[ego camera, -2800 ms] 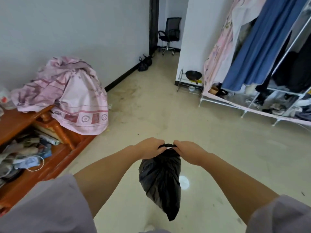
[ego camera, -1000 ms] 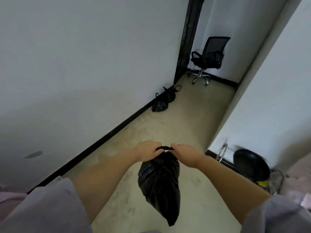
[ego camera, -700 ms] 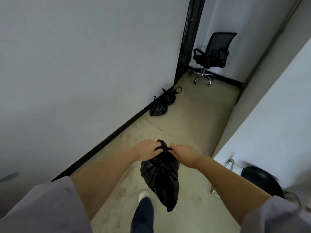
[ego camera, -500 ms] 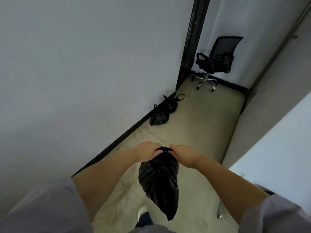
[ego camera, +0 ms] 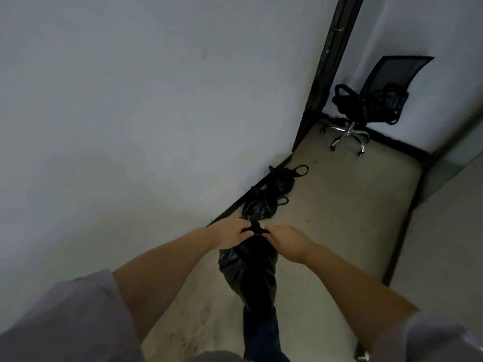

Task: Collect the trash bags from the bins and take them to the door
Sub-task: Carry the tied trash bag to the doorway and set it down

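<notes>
a narrow passage with a pale, stained floor [ego camera: 339,226] runs along a grey wall [ego camera: 130,100] toward a dark door frame [ego camera: 324,74] at the far end. the left hand [ego camera: 231,232] and the right hand [ego camera: 286,240] are both closed with curled fingers on the gathered neck of a black trash bag [ego camera: 248,273], which hangs free in the air between the two forearms, its lower end in front of the person's leg. the step in hand seems to be the carrying of this bag to the door, and it looks near its end. two other black bags [ego camera: 271,194] already lie on the floor against the wall skirting, just before the door frame, one touching the other. to do it well, i would keep the neck pinched tight so the bag does not open, hold it a little away from the leg so it does not swing into the knee, and lower it gently just beside the nearer bag, not drop it. a black office chair [ego camera: 371,100] stands past the frame, well apart from the bags, and should not disturb. the way ahead shows nothing lying on the floor between the hanging bag and the two bags. whether the bag is tied i cannot tell.
</notes>
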`<state>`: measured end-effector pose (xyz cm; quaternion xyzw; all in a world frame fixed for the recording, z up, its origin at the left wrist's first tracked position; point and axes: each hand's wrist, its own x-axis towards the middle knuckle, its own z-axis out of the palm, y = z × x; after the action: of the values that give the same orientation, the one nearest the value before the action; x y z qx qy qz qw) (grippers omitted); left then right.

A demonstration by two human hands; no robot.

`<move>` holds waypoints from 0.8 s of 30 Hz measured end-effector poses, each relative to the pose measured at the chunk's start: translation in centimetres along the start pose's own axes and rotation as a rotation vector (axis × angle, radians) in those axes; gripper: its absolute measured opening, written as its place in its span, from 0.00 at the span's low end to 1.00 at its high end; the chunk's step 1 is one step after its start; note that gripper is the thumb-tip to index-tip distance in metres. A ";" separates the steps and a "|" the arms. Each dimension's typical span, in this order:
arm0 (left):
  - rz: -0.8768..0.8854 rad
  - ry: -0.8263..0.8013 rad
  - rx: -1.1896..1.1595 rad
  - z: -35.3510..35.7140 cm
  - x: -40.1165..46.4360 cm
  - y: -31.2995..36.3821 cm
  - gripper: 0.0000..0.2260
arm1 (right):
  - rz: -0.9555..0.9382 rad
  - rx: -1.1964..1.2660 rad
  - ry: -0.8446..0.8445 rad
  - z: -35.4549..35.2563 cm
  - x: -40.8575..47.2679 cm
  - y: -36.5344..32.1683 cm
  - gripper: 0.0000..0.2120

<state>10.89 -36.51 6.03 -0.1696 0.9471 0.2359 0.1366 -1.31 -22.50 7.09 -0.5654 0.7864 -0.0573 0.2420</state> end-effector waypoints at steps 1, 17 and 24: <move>-0.015 -0.004 -0.015 -0.7 2.1 -1.2 0.15 | -0.005 0.010 0.004 -0.4 2.3 1.0 0.09; -0.363 -0.069 -0.144 -6.0 25.2 -18.4 0.16 | -0.003 0.136 -0.278 -3.1 34.1 10.1 0.13; -0.217 0.068 0.640 -4.0 32.4 -29.6 0.22 | 0.139 0.231 -0.211 7.4 44.5 13.6 0.17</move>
<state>-7.71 -71.39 -13.34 -0.2256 0.9535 -0.0948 0.1757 -20.58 -57.13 -18.35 -0.4807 0.7821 -0.0709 0.3901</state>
